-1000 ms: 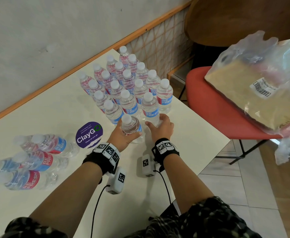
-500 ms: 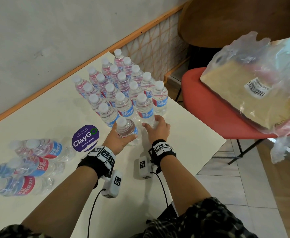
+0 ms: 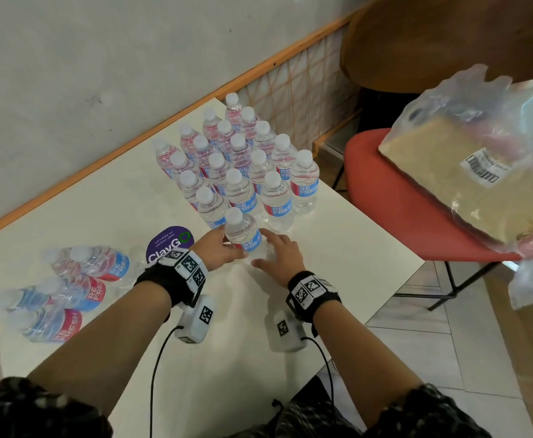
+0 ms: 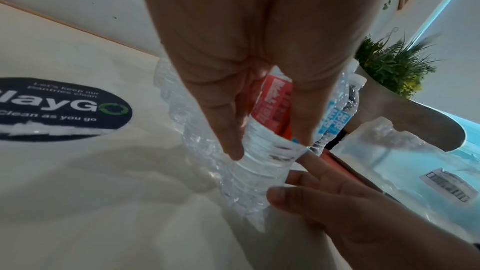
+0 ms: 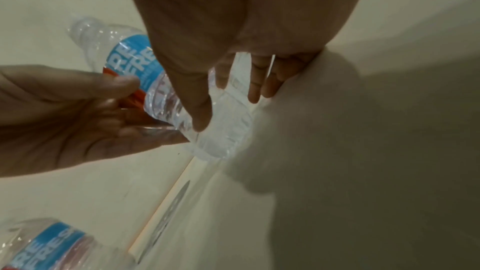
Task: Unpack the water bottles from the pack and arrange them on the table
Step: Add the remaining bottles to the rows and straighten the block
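Observation:
A clear water bottle (image 3: 243,235) with a blue and red label stands at the front of a block of several upright bottles (image 3: 236,159) on the white table (image 3: 337,248). My left hand (image 3: 230,248) grips this bottle at the label, thumb on one side and fingers on the other, as the left wrist view shows. My right hand (image 3: 274,251) lies beside it with straight fingers resting against the bottle's lower part (image 5: 221,130). Several more bottles (image 3: 100,263) lie on their sides at the table's left.
The torn plastic pack (image 3: 480,184) with its cardboard base lies on a red chair (image 3: 385,200) right of the table. A purple round sticker (image 3: 170,245) is on the tabletop by my left wrist. A wall runs behind the table; the table's edge is near my right arm.
My right hand has shifted left from the base of a front-row bottle to the bottle my left hand holds. That bottle sits slightly closer to the block.

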Tool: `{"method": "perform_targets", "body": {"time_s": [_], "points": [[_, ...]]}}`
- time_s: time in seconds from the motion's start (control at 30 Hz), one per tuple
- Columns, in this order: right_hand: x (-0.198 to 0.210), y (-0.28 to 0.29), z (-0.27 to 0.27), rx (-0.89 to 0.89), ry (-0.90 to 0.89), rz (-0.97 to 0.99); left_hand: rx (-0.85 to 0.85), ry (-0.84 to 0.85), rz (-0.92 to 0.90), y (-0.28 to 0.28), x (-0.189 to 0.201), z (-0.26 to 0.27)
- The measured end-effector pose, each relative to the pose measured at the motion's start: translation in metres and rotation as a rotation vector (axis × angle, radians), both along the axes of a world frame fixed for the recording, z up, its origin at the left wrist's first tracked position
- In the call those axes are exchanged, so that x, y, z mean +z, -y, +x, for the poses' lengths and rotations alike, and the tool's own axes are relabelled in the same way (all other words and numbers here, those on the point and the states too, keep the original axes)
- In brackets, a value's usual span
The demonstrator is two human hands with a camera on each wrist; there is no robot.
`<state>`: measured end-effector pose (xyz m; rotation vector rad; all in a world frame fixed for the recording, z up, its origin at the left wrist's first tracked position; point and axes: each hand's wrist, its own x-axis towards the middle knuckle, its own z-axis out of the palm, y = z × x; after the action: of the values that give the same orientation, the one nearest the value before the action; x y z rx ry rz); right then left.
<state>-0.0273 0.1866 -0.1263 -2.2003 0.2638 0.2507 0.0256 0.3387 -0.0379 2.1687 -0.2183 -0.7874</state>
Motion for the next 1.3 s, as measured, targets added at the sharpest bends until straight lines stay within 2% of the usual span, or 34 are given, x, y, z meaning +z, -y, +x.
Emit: {"method": "perform_targets", "body": {"time_s": [0.1,0.17,0.27,0.37,0.5,0.77,1.0,1.13,1.3], "points": [[0.002,-0.008,0.001,-0.043,0.013,-0.022,0.0,0.066,0.02,0.002,0.001,0.0],[0.001,-0.011,0.001,-0.104,0.029,0.004,0.064,0.082,-0.014,0.005,-0.002,-0.001],[0.001,-0.013,-0.001,-0.162,0.057,0.055,0.17,0.061,-0.064,0.012,-0.006,-0.005],[-0.001,-0.013,-0.002,-0.174,0.067,0.071,0.205,0.048,-0.028,0.014,-0.007,-0.005],[-0.002,-0.011,0.0,-0.177,0.06,0.118,0.178,0.081,0.003,0.013,-0.008,-0.003],[-0.006,-0.008,0.005,-0.245,0.053,0.248,0.149,0.122,-0.057,0.027,-0.012,-0.003],[-0.002,-0.001,0.01,-0.394,-0.003,0.327,0.165,0.105,0.043,0.036,-0.015,0.005],[-0.001,0.019,0.014,-0.534,0.026,0.4,0.132,0.063,0.023,0.036,-0.014,0.011],[0.001,0.036,0.025,-0.487,0.033,0.355,0.075,0.087,0.045,0.035,-0.017,0.017]]}}
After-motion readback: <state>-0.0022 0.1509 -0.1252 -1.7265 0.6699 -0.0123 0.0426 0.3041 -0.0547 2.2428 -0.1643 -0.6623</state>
